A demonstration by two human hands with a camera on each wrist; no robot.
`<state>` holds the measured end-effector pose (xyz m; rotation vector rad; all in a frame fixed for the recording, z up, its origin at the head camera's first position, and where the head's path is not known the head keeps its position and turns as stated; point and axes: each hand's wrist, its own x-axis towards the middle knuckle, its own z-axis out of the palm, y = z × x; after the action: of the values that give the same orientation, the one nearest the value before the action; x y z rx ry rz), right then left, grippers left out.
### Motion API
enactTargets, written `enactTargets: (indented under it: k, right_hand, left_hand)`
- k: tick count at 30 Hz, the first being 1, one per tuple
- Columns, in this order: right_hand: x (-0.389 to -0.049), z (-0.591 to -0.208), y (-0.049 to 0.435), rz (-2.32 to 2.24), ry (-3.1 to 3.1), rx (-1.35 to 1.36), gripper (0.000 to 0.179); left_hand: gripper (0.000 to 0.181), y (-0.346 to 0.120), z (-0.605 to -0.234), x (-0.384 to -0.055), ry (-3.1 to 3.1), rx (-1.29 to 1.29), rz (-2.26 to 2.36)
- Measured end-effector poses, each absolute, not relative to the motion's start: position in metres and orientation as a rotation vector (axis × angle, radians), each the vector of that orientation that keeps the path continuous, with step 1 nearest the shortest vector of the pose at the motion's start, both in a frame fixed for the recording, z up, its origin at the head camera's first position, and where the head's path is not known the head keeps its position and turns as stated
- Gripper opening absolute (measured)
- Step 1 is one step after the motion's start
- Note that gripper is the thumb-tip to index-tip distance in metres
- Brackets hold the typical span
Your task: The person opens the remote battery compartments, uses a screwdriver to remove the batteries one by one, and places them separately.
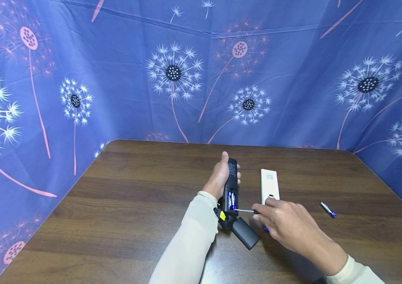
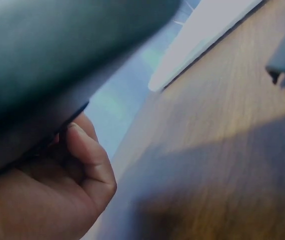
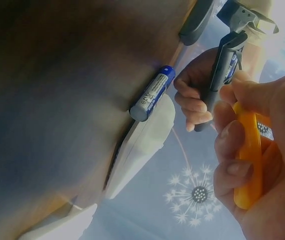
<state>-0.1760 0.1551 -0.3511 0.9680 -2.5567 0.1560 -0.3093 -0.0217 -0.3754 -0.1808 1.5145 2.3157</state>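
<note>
- Black plastic remote lies within the left hand, back turned up, its battery compartment uncovered at the end nearest that wrist.
- Blue-and-silver batteries sit inside the compartment, just beside the left wrist.
- The left hand wraps closely round the remote, thumb along one side, fingertips showing at the other.
- The right hand has its fingers curled round an orange-handled tool. Its metal shaft points towards the left hand, the tip at the compartment's lower end; whether it touches a battery is too small to tell.
- The step in hand appears to be working the tool at the battery ends, probably to lever one. The next move seems to call for a firm left hold and a small, controlled tilt from the right hand.
- What looks like the battery cover lies just below the left wrist.
- A loose battery lies under the right hand, near a white device that extends beyond it.
- Another battery rests on the worktop, to the right of the right hand.
</note>
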Motion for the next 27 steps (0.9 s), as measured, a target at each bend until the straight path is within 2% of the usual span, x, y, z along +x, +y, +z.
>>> enactTargets:
  k: [13,27]
  right_hand:
    - [-0.1759,-0.3522,0.1536,0.152,-2.538,0.951,0.015]
    - [-0.1738,-0.3509,0.1559,0.132,-2.523,0.960,0.017]
  left_hand:
    - [0.071,-0.0214,-0.3761,-0.3102,1.508,-0.190,2.332]
    - [0.078,-0.0192,-0.3767,-0.3108,1.505,-0.174,2.327]
